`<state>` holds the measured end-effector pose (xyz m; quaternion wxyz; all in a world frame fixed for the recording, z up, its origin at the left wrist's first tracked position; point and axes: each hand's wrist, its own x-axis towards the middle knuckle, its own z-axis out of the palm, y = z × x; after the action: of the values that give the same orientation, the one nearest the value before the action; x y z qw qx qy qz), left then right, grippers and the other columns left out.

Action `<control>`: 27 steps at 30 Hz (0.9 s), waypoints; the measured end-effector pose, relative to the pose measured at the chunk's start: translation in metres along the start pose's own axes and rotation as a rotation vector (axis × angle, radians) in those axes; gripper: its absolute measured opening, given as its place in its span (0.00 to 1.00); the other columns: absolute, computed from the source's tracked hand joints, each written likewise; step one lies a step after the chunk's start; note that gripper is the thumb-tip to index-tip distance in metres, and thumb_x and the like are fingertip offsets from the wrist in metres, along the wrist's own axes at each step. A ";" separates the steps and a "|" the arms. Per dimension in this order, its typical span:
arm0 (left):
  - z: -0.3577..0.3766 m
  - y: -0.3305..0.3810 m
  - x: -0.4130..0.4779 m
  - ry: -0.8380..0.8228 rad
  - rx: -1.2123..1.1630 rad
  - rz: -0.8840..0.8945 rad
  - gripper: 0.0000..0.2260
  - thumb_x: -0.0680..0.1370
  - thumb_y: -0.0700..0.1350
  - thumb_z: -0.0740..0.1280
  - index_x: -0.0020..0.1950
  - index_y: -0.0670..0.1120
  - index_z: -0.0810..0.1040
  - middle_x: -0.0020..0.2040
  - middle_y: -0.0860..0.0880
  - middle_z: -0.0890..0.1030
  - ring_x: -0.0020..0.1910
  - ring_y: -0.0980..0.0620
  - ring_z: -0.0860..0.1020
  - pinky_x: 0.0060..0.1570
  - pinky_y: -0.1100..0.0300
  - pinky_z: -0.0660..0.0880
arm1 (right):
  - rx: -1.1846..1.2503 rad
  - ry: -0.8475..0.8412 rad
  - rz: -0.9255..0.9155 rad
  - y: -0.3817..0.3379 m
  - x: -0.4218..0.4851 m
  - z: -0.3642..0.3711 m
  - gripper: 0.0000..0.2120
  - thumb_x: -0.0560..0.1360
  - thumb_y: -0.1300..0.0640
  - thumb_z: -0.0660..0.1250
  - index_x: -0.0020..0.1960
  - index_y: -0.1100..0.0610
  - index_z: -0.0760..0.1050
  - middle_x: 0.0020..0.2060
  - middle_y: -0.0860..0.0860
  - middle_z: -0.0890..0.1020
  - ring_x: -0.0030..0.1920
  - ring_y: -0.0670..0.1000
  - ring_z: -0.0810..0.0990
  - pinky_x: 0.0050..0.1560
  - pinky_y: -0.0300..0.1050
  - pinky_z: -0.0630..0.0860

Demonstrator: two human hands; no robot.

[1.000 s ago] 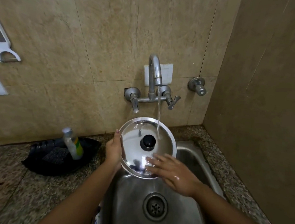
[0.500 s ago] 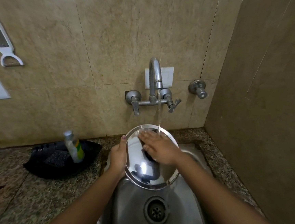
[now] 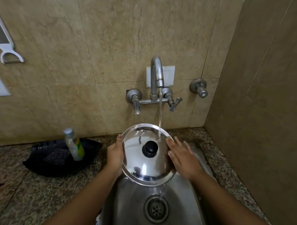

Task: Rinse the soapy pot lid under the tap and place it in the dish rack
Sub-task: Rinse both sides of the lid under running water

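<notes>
Over the steel sink (image 3: 185, 214), pretty much dead centre, a round pot lid (image 3: 139, 165) is held up tilted, top face toward the camera. The speckled granite counter (image 3: 20, 191) is wrapped around the basin, with beige wall tiles behind it. The lid is shiny stainless, mirror-like, with the wall and some dark shapes reflected in it, and a black knob (image 3: 150, 147) is fixed in the middle. No suds can really be made out on it, just a wet sheen. A thin stream of water (image 3: 160, 117) is dropped from the curved tap (image 3: 156, 73) onto the lid's upper right edge, and a little of it is seen running off the lower rim toward the drain (image 3: 156, 209).

The lid's left rim is gripped by the left hand (image 3: 114, 155), thumb laid along the edge. The right hand (image 3: 182, 157) is kept flat and spread, fingers pressed against the right rim, nothing clasped in it.

Off to the left on the counter, a black tray (image 3: 49, 164) is parked, with a small soap bottle (image 3: 74, 146) leaned inside it. A white peeler (image 3: 2, 35) is hung on the wall.
</notes>
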<state>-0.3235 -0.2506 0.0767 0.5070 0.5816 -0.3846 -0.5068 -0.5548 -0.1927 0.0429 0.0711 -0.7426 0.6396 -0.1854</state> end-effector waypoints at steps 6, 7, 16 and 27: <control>0.018 0.002 -0.009 -0.030 0.020 -0.036 0.19 0.80 0.54 0.59 0.38 0.44 0.79 0.35 0.44 0.81 0.36 0.45 0.79 0.42 0.55 0.77 | 0.171 -0.042 -0.066 -0.058 0.042 -0.020 0.25 0.81 0.41 0.48 0.75 0.48 0.62 0.75 0.47 0.64 0.76 0.48 0.57 0.75 0.49 0.52; 0.021 0.005 -0.010 -0.030 0.026 -0.044 0.19 0.80 0.53 0.59 0.37 0.43 0.78 0.34 0.44 0.80 0.35 0.45 0.79 0.39 0.56 0.75 | 0.085 -0.010 -0.133 -0.067 0.037 -0.020 0.27 0.79 0.39 0.48 0.74 0.48 0.63 0.74 0.47 0.65 0.76 0.49 0.58 0.75 0.52 0.53; 0.021 0.002 0.009 -0.092 -0.002 -0.313 0.18 0.81 0.51 0.59 0.50 0.36 0.78 0.42 0.39 0.81 0.41 0.41 0.80 0.44 0.52 0.78 | -0.296 0.054 -0.482 -0.088 -0.022 -0.002 0.25 0.67 0.55 0.70 0.64 0.51 0.75 0.62 0.51 0.81 0.62 0.52 0.79 0.55 0.48 0.79; -0.025 -0.043 0.025 -0.248 0.079 -0.246 0.32 0.75 0.69 0.52 0.65 0.47 0.75 0.59 0.45 0.81 0.58 0.45 0.78 0.58 0.50 0.73 | 0.913 0.167 0.321 -0.068 0.022 -0.054 0.07 0.70 0.63 0.72 0.47 0.55 0.83 0.44 0.57 0.86 0.43 0.56 0.84 0.48 0.53 0.80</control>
<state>-0.2971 -0.2616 0.0294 0.3664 0.5767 -0.3900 -0.6173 -0.5099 -0.1951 0.1203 0.3655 -0.5103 0.6028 -0.4926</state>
